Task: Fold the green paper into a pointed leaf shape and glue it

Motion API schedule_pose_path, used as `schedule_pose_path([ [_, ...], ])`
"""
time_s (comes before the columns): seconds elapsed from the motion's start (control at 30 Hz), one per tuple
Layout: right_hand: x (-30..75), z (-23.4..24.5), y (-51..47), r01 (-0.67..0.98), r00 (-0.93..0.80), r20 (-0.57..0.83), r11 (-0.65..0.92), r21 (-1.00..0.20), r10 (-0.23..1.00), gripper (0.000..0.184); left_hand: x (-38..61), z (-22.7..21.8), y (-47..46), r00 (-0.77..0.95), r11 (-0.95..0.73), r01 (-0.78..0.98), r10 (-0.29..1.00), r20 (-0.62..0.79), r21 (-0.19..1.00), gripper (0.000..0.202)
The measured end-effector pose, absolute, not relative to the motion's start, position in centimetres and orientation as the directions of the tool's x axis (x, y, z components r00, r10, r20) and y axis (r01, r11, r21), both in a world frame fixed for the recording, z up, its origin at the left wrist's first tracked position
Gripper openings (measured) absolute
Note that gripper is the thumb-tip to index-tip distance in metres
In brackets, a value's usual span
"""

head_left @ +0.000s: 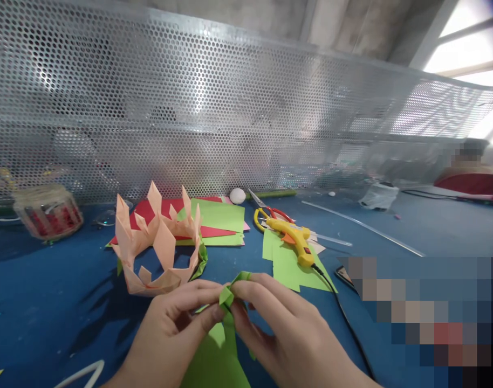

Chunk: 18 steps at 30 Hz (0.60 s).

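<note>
Both of my hands pinch a folded piece of green paper (227, 295) low in the middle of the view. My left hand (177, 328) grips its left side with thumb and fingers closed. My right hand (287, 334) pinches the folded top from the right. The paper's loose end hangs down between my wrists. Just beyond my left hand stands a peach paper crown shape (157, 248) with pointed tips, with a green leaf piece at its right base.
On the blue table (48, 302) lie red and green paper sheets (218, 218), a yellow glue gun (295, 237) with a black cord, scissors (266, 213), a white ball (237, 195), glue sticks and a jar (48, 211) at left. A perforated metal screen (230, 108) closes the back.
</note>
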State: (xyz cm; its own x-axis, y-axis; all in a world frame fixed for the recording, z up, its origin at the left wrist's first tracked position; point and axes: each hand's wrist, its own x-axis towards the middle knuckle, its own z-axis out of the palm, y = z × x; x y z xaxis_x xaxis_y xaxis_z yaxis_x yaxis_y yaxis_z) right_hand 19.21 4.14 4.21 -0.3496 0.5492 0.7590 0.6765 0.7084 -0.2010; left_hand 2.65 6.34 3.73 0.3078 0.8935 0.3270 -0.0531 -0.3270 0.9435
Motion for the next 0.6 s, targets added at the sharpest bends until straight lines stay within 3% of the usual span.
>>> schedule_pose_path([
  [0.3, 19.4, 4.0, 3.9, 0.706, -0.41, 0.803, 0.708, -0.021, 0.433, 0.022, 2.2, 2.9, 6.8, 0.32, -0.126, -0.185, 0.93, 0.181, 0.975, 0.015],
  [0.6, 18.4, 3.1, 4.0, 0.673, -0.437, 0.72, 0.727, -0.135, 0.539, 0.031, 2.4, 2.6, 7.2, 0.295, 0.034, -0.288, 0.954, 0.055, 0.957, 0.024],
])
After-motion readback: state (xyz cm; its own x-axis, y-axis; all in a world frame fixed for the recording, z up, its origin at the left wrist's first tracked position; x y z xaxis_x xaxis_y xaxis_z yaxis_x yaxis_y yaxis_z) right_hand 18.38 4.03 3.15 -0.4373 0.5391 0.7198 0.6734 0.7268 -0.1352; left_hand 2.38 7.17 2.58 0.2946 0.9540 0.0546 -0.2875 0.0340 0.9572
